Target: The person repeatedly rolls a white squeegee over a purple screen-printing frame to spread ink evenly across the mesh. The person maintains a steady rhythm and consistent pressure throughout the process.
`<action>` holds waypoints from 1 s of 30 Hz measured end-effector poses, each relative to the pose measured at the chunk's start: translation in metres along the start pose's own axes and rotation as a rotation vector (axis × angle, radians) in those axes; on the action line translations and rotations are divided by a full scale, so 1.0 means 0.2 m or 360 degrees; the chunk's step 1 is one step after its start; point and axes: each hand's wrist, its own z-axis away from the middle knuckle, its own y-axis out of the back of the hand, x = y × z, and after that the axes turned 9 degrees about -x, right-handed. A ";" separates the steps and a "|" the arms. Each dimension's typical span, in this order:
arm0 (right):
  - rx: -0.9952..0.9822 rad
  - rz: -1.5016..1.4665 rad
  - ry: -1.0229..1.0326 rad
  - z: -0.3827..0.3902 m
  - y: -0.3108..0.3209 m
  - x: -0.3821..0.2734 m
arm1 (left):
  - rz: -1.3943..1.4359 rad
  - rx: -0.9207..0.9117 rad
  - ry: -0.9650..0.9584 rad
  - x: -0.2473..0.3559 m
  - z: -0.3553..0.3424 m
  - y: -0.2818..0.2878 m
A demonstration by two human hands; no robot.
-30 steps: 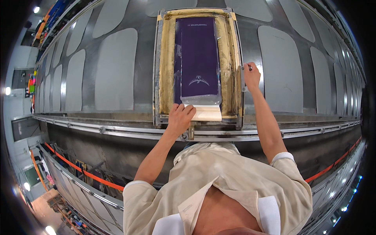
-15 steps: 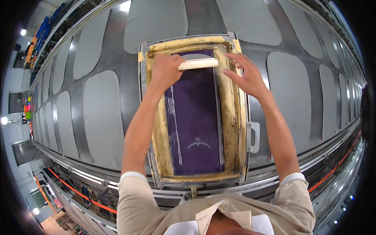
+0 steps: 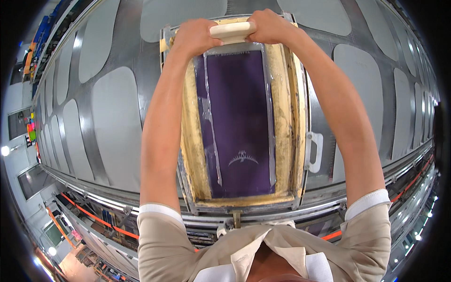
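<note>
A cream-coloured squeegee (image 3: 232, 31) lies across the far end of a screen-printing frame (image 3: 189, 155). My left hand (image 3: 195, 38) grips its left end and my right hand (image 3: 268, 27) its right end, with both arms stretched far forward. Purple mesh (image 3: 239, 103) fills the middle of the frame, with a pale wing-like motif (image 3: 243, 158) near its close end. Yellowed tape lines the frame's sides, and shiny clear strips run along the mesh's long edges. The squeegee's lower edge and most of my fingertips are hidden.
Grey rounded flat pieces (image 3: 116, 113) lie in rows on the dark table on both sides of the frame. A white handle (image 3: 314, 152) sticks out from the frame's right side. Metal rails and an orange-red strip (image 3: 101, 217) run along the table's near edge.
My right hand, open and apart before, now grips the squeegee's right end. Both hands and the squeegee have moved away from me to the frame's far end.
</note>
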 end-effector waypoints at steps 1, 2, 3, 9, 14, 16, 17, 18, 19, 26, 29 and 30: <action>0.0003 0.0018 0.0000 0.05 -0.04 -0.02 | -0.0013 -0.0015 -0.0005 0.03 0.06 -0.02; -0.0016 0.0043 0.0018 0.11 -0.07 -0.07 | -0.0026 -0.0030 0.0000 0.05 0.14 -0.05; -0.0036 0.0068 0.0038 0.18 -0.11 -0.12 | -0.0013 -0.0007 -0.0023 0.07 0.24 -0.09; -0.0075 -0.0003 -0.0002 0.85 -0.53 -0.46 | 0.0035 0.0168 -0.0227 0.31 0.97 -0.46; 0.0010 -0.0214 0.0124 1.51 -0.92 -0.75 | 0.0167 0.0270 -0.0297 0.57 1.65 -0.79; 0.0057 -0.0255 0.0196 1.65 -1.00 -0.82 | 0.0132 0.0240 -0.0239 0.63 1.82 -0.88; 0.0054 -0.0233 0.0204 1.67 -1.00 -0.83 | 0.0138 0.0241 -0.0239 0.64 1.85 -0.88; 0.0053 -0.0212 0.0210 1.67 -0.99 -0.84 | 0.0143 0.0241 -0.0241 0.65 1.86 -0.88; 0.0052 -0.0192 0.0213 1.67 -0.98 -0.84 | 0.0149 0.0239 -0.0245 0.65 1.85 -0.87; -0.0004 0.0025 -0.0001 1.05 -0.52 -0.55 | -0.0067 0.0191 -0.0257 0.40 1.13 -0.47; 0.0005 0.0117 -0.0059 0.61 -0.24 -0.34 | -0.0111 0.0179 -0.0208 0.25 0.67 -0.23; 0.0025 0.0149 -0.0025 0.47 -0.19 -0.23 | -0.0101 0.0166 -0.0192 0.21 0.52 -0.16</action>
